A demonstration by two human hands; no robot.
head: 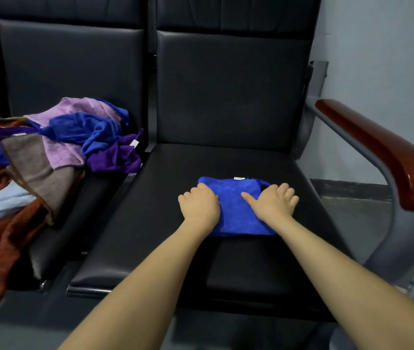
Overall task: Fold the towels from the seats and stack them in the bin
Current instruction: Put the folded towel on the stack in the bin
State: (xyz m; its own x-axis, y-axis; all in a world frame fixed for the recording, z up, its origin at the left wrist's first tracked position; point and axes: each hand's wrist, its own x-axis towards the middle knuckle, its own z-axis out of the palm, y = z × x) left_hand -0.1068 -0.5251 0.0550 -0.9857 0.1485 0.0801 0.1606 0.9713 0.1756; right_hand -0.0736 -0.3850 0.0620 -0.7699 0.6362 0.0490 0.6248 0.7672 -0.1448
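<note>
Black padded waiting-room seats fill the head view, joined in a row against a pale grey wall, with a reddish-brown wooden armrest (382, 152) on a grey metal frame at the far right. On the right-hand seat (175, 188) lies a folded blue towel (236, 205), a compact rectangle with its long axis running roughly from left to right across the cushion and a small white tag at its far edge.

Both hands lie flat on top of it. The left hand (199, 204) presses the towel's left end, its fingers (195, 192) straight and close together, pointing away from the person. The right hand (275, 202) presses the right end, its fingers spread a little, thumb angled inward over the cloth. Neither hand curls round the fabric; both seem to be smoothing it down. The towel lies directly under and between the palms, so both hands are equally near it, one at each short end.

On the left-hand seat (74, 72), well apart from the hands, sits a loose pile of unfolded towels (57, 145): lilac, blue, purple, taupe, rust-orange and pale blue, tumbled over one another.

No bin shows in this view. Judging from the neat shape, this towel looks folded or nearly so; lifting it would mean sliding fingers under both short ends, keeping the long axis level so the fold holds.
</note>
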